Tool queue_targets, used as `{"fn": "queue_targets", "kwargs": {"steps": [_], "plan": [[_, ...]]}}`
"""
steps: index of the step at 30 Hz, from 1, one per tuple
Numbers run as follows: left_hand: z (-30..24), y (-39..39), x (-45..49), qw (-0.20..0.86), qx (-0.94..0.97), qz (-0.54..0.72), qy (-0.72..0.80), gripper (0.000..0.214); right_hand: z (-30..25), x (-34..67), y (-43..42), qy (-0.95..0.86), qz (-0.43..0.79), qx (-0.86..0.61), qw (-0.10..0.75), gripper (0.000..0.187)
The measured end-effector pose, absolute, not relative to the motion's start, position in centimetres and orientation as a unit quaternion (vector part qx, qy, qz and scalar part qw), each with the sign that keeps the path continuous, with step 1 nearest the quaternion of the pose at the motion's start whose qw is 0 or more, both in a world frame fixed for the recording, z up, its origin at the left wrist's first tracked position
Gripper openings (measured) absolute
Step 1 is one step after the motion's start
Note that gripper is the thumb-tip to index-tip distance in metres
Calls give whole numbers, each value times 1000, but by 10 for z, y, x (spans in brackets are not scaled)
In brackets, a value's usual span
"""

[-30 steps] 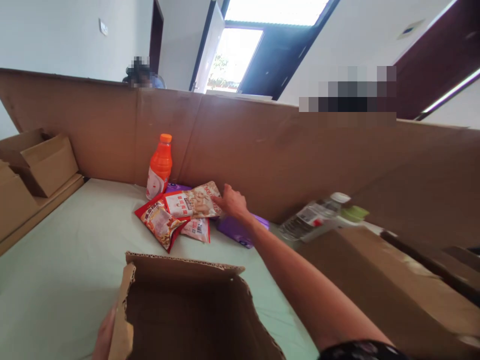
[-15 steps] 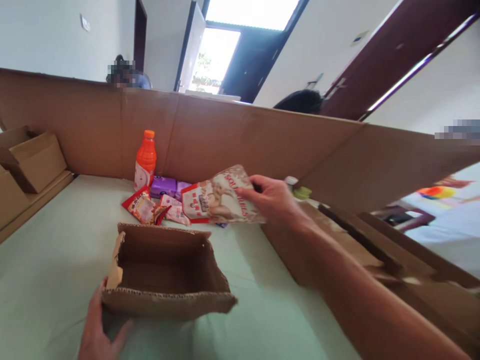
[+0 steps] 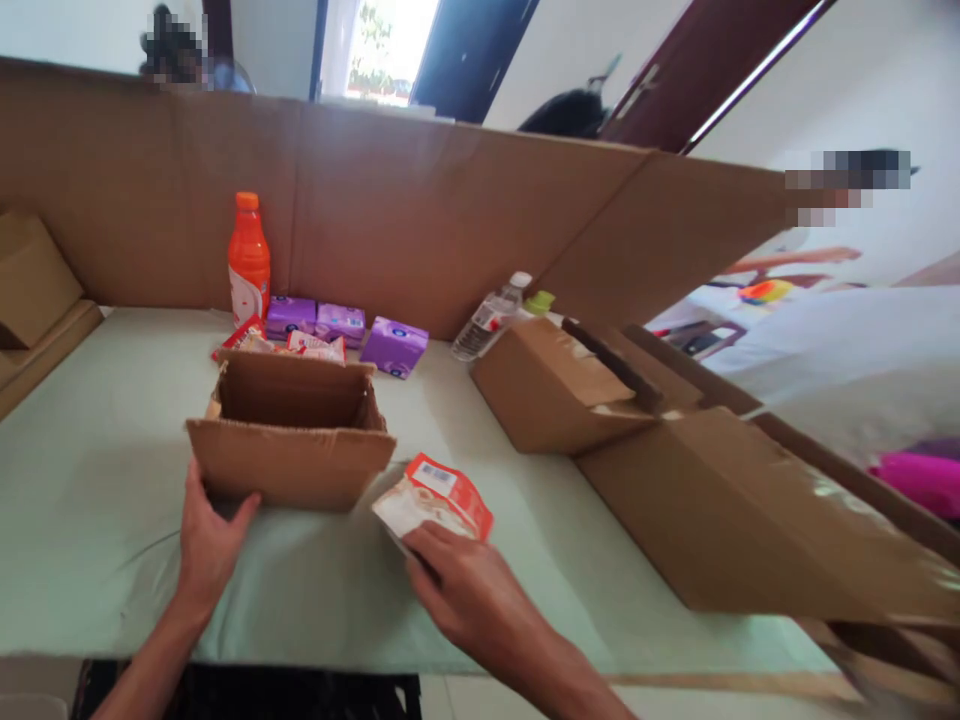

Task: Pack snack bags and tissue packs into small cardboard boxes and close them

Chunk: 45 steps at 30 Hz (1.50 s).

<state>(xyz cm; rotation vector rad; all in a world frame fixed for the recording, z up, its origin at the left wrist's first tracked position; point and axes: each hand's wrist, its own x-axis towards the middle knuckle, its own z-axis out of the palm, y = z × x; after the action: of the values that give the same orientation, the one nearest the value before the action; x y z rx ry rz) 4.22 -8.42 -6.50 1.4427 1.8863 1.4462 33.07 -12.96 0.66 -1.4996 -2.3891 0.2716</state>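
My right hand (image 3: 472, 590) grips a snack bag (image 3: 450, 495), white and orange-red with a barcode label, low in front of the table and just right of the cardboard box. The open-topped cardboard box (image 3: 289, 465) stands in the middle of the table. My left hand (image 3: 214, 525) holds its near left corner, thumb on the front wall and the other fingers partly hidden at the side. Behind the box lie a red snack packet (image 3: 244, 338) and a pink-white packet (image 3: 319, 347), both partly covered by its rim.
An orange bottle (image 3: 249, 262) and several purple tissue packs (image 3: 394, 346) stand at the back. A clear plastic bottle (image 3: 491, 318) leans near larger cardboard boxes (image 3: 675, 500) on the right. A cardboard partition (image 3: 420, 220) closes the rear; people are beyond it.
My right hand has brought the snack bag from above the packets at the back to the near right of the box, turning it over. My left hand stays at the box; the view has shifted.
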Motion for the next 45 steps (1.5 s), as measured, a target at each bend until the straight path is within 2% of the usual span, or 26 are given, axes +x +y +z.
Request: {"fn": "queue_targets", "kwargs": {"steps": [6, 9, 13, 16, 19, 22, 25, 27, 32, 35, 38, 40, 42, 45], "plan": [[-51, -58, 56, 213, 529, 522, 634, 86, -18, 275, -145, -786, 293, -467, 280, 21], [-51, -74, 44, 199, 524, 517, 648, 79, -23, 307, -127, -748, 305, -499, 313, 25], [-59, -115, 38, 226, 604, 412, 644, 47, -39, 378, -88, -632, 215, -680, 303, 39], [-61, -142, 59, 248, 660, 372, 604, 33, -54, 402, -69, -604, 229, -713, 272, 47], [-60, -155, 85, 247, 723, 321, 560, 33, -63, 399, -68, -601, 279, -705, 252, 46], [-62, -159, 98, 186, 778, 257, 542, 34, -62, 390, -76, -597, 334, -685, 249, 40], [-69, -161, 97, 137, 794, 261, 532, 35, -55, 386, -89, -587, 371, -670, 261, 37], [-73, -162, 94, 127, 791, 293, 522, 36, -49, 383, -100, -566, 397, -661, 292, 39], [-66, -169, 84, 181, 704, 398, 560, 34, -46, 375, -131, -379, 521, -602, 472, 40], [-52, -180, 71, 317, 612, 394, 608, 23, -44, 370, -149, -362, 479, -589, 540, 39], [-43, -192, 59, 536, 523, 346, 564, 39, -36, 356, -166, -462, 332, -560, 602, 24], [-39, -196, 55, 640, 444, 384, 496, 58, -31, 341, -175, -594, 210, -486, 606, 15], [-38, -195, 54, 675, 355, 470, 443, 77, -30, 325, -180, -734, 104, -389, 548, 18], [-36, -190, 52, 659, 241, 562, 437, 74, -44, 309, -184, -865, 17, -302, 400, 24]]}}
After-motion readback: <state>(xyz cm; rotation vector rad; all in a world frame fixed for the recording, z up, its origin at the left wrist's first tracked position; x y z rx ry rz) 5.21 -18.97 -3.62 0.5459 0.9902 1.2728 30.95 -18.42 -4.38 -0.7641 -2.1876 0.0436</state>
